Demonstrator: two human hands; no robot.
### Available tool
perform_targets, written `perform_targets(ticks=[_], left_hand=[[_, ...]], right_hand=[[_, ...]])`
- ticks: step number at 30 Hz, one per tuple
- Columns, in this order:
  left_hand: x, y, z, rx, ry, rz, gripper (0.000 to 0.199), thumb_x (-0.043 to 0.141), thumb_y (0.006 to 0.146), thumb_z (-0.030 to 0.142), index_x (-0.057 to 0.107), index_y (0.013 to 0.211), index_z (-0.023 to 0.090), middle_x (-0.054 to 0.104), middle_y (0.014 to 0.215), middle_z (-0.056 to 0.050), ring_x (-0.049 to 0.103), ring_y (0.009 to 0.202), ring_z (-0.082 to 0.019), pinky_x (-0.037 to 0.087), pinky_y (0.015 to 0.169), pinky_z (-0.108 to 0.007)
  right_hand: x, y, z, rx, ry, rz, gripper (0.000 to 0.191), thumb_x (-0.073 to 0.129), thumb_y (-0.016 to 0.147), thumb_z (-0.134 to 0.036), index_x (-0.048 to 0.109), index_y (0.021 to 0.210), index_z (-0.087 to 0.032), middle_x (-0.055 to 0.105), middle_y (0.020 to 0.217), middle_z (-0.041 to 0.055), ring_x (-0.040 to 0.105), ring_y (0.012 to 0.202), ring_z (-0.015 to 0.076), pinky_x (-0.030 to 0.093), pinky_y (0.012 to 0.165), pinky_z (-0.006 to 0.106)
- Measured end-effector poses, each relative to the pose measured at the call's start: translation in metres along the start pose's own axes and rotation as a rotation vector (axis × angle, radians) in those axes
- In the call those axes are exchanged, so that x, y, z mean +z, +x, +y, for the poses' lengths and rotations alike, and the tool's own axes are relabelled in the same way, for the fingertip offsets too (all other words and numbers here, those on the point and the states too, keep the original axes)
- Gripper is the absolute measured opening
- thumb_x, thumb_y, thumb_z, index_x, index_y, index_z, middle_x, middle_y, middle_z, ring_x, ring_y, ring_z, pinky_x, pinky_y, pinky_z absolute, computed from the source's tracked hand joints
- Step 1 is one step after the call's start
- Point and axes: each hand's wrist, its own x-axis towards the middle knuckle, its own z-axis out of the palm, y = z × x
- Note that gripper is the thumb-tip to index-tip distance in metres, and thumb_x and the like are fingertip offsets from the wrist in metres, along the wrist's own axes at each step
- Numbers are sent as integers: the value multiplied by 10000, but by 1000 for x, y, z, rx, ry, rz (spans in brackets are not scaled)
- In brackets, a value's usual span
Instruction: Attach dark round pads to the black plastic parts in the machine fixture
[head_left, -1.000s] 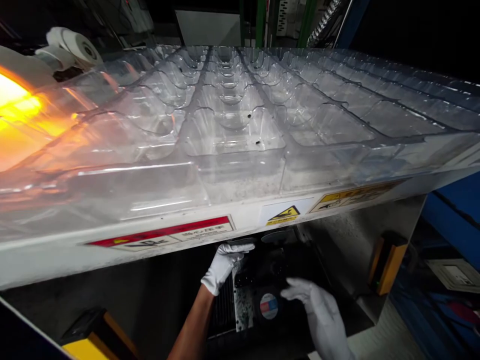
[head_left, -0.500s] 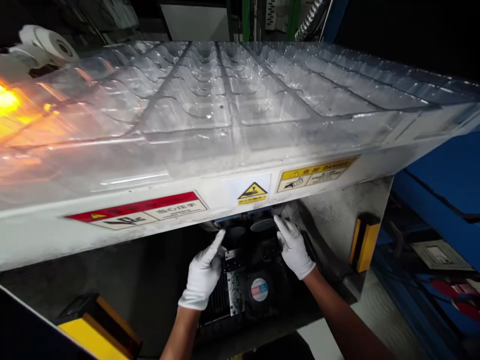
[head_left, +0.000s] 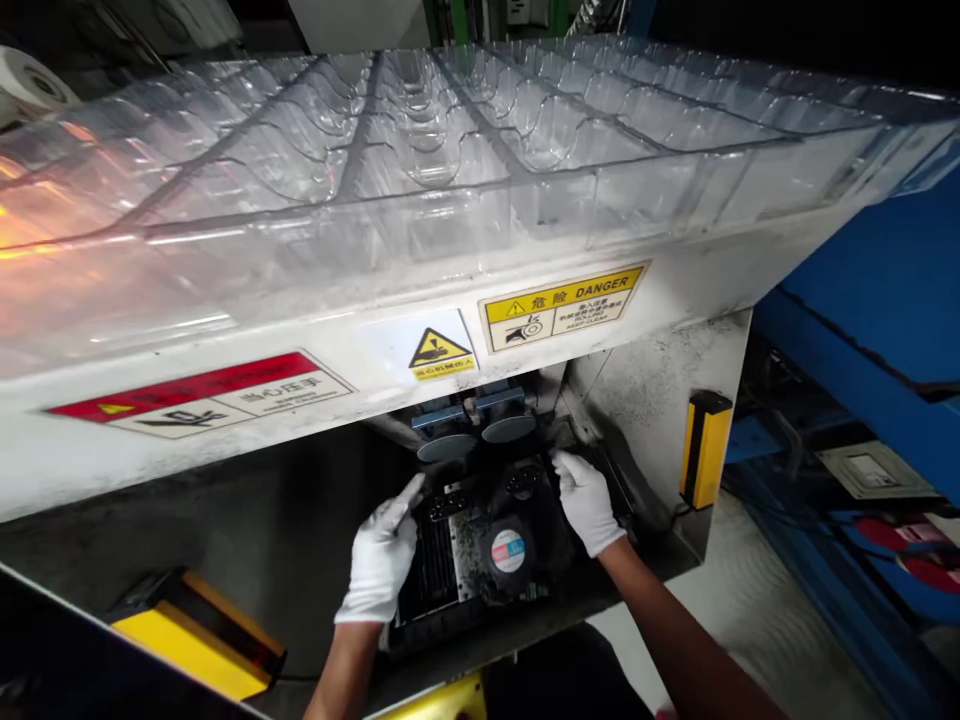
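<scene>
My left hand [head_left: 379, 555], in a white glove, is at the left side of a dark machine recess. Its index finger is stretched out, the other fingers are partly curled, and nothing shows in it. My right hand [head_left: 589, 503], also gloved in white, is on the recess's right side, fingers pointing inward, with nothing visible in it. Between the hands lies a dark fixture [head_left: 466, 555] with a speckled metal strip. A black fan-like part with a round label [head_left: 508, 551] adjoins it. Two grey discs [head_left: 508, 429] sit under blue bars behind. Whether my fingertips touch anything I cannot tell.
A clear plastic compartment tray [head_left: 435, 215] lies on the white machine ledge [head_left: 375, 400] above my hands. Warning labels [head_left: 566, 308] line its front. Yellow-and-black sensor posts [head_left: 705, 450] flank the opening. Blue equipment [head_left: 870, 280] stands at right.
The view has shifted, bringing more of the discs and blue bars into sight. Both hands stay beside the fixture in much the same pose; the left sits slightly farther from the discs.
</scene>
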Motion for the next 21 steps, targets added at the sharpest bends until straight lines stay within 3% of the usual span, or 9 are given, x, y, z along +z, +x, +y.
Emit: perform_targets(ticks=[2,4,6,9,10,12,15,18,21], left_hand=[[-5,12,16,67,25,2,616,368,870,157,413,1484,184,700,1195,-41,645,1082,-128,418,1062,-216],[-10,22,25,49,101,-6,649,418,855,170,387,1500,237,708,1164,-53,654,1060,-196,441,1054,-328],[-14,23,27,-23,181,-46,546,495,810,186,606,1340,250,733,1097,-97,661,1037,-302,461,1003,-457],[-19,5,17,-134,206,-122,298,550,738,165,796,904,189,766,965,-143,671,1004,-376,475,941,-499],[-20,-6,13,-167,185,-135,274,546,733,161,795,847,184,770,957,-142,673,1001,-376,481,929,-493],[-18,-32,4,-243,105,-129,289,527,761,193,787,888,191,772,978,-133,679,988,-368,492,912,-499],[-8,-75,0,-329,-122,-110,320,533,793,264,759,1001,174,767,1016,-122,682,1021,-324,491,975,-469],[3,-118,11,-304,-446,-114,407,542,835,363,681,1161,163,739,1143,-95,668,1104,-245,495,1030,-360],[6,-162,31,-330,-1102,-75,471,549,868,481,613,1256,221,733,1132,-74,681,1067,-240,550,967,-386]], right_hand=[[-4,15,-16,-38,33,23,587,381,844,-83,517,1403,-195,699,1049,56,649,924,152,509,900,268],[-10,29,-30,-55,-2,-14,643,386,882,-116,354,1511,-242,687,1107,38,640,967,151,486,930,267],[-18,37,-40,-12,-130,-139,613,415,877,-126,426,1473,-269,689,1142,42,643,991,174,474,927,283],[-29,34,-42,80,-293,-353,323,541,760,-123,768,978,-198,738,926,98,673,896,251,488,834,332],[-32,29,-40,91,-297,-391,227,567,722,-120,773,797,-182,738,846,106,677,863,267,488,808,340],[-34,16,-33,94,-269,-420,203,557,713,-117,745,677,-181,737,805,96,679,853,262,484,802,337],[-30,-5,-23,92,-194,-460,309,457,778,-109,753,808,-193,748,900,68,675,900,208,481,822,294],[-23,-31,-30,49,-113,-585,359,388,821,-124,739,893,-151,738,879,80,673,821,181,496,745,265],[-16,-74,-59,-125,-17,-819,309,451,867,-190,734,987,-155,740,889,42,667,746,152,506,709,236]])
